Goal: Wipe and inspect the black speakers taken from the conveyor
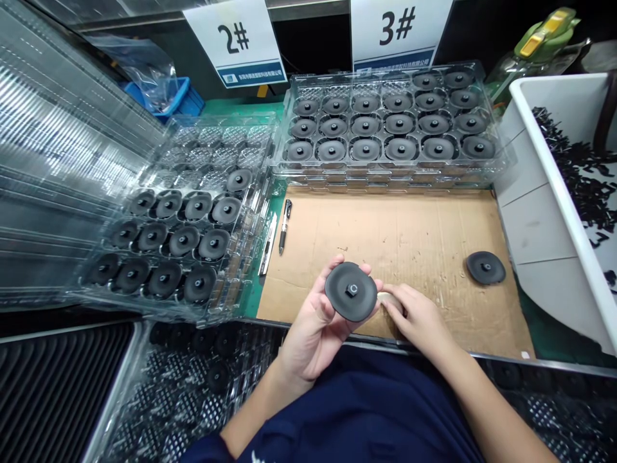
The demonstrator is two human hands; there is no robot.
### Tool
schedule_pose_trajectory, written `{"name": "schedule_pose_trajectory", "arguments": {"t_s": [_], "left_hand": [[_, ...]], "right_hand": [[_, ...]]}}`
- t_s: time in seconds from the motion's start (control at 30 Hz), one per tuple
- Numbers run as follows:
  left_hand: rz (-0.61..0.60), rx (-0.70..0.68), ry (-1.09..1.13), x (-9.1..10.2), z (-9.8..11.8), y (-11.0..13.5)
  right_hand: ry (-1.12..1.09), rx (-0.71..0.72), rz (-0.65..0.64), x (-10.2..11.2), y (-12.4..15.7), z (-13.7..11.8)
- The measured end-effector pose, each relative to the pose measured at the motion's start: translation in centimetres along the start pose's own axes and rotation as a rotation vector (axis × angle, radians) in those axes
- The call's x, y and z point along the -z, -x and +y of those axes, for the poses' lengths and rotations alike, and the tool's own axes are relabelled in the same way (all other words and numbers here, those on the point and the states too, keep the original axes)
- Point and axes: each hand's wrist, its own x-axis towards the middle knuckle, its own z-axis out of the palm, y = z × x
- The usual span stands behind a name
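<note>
My left hand [313,328] grips a black rounded disc [351,292] by its rim, with the raised stud at its middle facing me. Close to the disc's right edge, my right hand [419,315] is closed on a small pale, thin-edged piece [389,299], mostly covered by the fingers. Whether that piece touches the disc I cannot tell. A second black disc [486,267] lies at the right of the cardboard sheet [409,222].
Clear plastic trays of black discs stand at the left [183,238] and back [390,122]. A pen [285,226] and a slim cutter [268,244] lie left. A white bin [544,193] with black scraps stands right. A blue basket [187,96] and a bottle [535,51] are behind.
</note>
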Motion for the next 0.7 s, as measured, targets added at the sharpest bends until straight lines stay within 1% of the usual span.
{"name": "schedule_pose_trajectory", "arguments": {"t_s": [0.37, 0.47, 0.53, 0.6, 0.63, 0.67, 0.7], "left_hand": [[0.022, 0.004, -0.021, 0.1, 0.0, 0.0], [0.045, 0.001, -0.035, 0.3, -0.1, 0.0], [0.058, -0.009, -0.053, 0.4, -0.2, -0.1], [0.067, -0.031, -0.076, 0.5, -0.5, -0.2], [0.072, -0.042, -0.09, 0.4, -0.7, -0.3], [0.079, -0.044, -0.106, 0.3, -0.9, -0.4], [0.088, -0.033, -0.118, 0.3, -1.1, -0.4]], "right_hand": [[-0.058, -0.007, 0.026, -0.2, -0.1, 0.0], [-0.115, -0.003, 0.045, 0.9, -0.3, -0.4], [-0.155, -0.016, 0.093, 2.5, -0.6, -1.7], [-0.198, -0.021, 0.197, 4.5, -0.9, -4.1], [-0.241, 0.004, 0.28, 5.4, -1.0, -5.6], [-0.275, 0.062, 0.342, 6.2, -1.2, -7.1], [-0.299, 0.176, 0.364, 6.7, -1.3, -8.5]]}}
